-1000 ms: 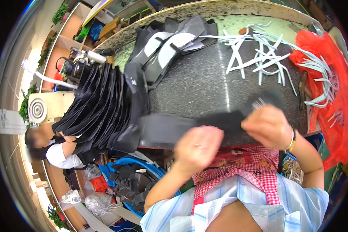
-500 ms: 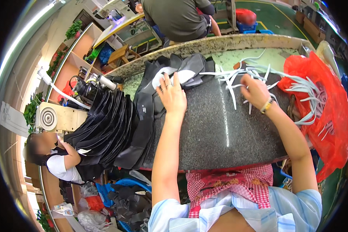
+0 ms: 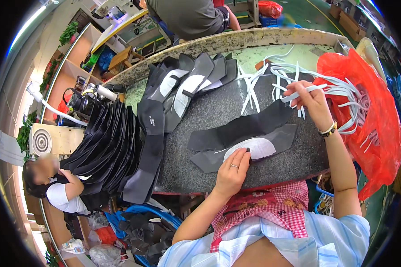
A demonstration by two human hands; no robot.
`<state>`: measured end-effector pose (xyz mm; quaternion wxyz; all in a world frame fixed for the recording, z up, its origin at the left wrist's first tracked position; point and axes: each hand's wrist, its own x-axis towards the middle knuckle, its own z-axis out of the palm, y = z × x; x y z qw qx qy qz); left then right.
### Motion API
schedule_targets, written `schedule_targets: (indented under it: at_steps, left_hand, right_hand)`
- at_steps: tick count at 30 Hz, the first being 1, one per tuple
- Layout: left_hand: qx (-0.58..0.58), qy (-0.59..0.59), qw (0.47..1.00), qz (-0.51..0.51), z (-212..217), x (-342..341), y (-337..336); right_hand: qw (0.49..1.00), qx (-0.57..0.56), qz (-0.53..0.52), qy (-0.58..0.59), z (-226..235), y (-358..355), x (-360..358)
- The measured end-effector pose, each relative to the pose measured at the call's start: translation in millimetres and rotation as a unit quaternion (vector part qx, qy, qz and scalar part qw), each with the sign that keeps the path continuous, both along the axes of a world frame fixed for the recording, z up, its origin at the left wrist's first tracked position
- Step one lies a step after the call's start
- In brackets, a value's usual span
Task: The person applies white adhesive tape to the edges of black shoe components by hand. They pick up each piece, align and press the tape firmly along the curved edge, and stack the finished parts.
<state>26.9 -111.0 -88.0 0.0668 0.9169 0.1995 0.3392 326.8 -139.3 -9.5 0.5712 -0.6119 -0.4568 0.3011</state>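
A dark grey cut fabric piece (image 3: 280, 136) with a white half-moon patch (image 3: 262, 146) lies before me on the black speckled work surface. My left hand (image 3: 233, 173) has its fingers closed at the near edge of this piece, over the patch, beside a small black tab. Just beyond lies a longer black piece (image 3: 236, 130). To the right, my right hand (image 3: 314, 102) is raised over the surface, pinching a pale white strip (image 3: 302, 91). More white strips (image 3: 250, 86) lie loosely around it and run into a red plastic bag (image 3: 381, 133).
Grey pieces with white patches (image 3: 187, 91) lie at the back left. A tall stack of black pieces (image 3: 107, 151) stands left, near a seated co-worker (image 3: 60, 182). A raised rim (image 3: 200, 43) borders the far table edge; another person (image 3: 187, 18) sits beyond it.
My left hand has come from the back pile toward me, and a patched grey piece and a black piece now lie in front. My right hand has shifted right and holds a strip.
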Motion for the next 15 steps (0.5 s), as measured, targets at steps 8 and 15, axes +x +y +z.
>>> schedule_targets:
  at_steps: [8, 15]
  left_hand:
    - [-0.135, 0.189, 0.971, -0.056, 16.9, -8.1, -51.5]
    - [-0.734, -0.298, 0.611, 0.012, 34.4, -34.4, -32.2]
  right_hand:
    - [0.939, -0.026, 0.153, 0.306, 17.6, -54.7, -88.0]
    - [0.992, -0.081, 0.084, 0.051, -38.9, -82.8, -110.9]
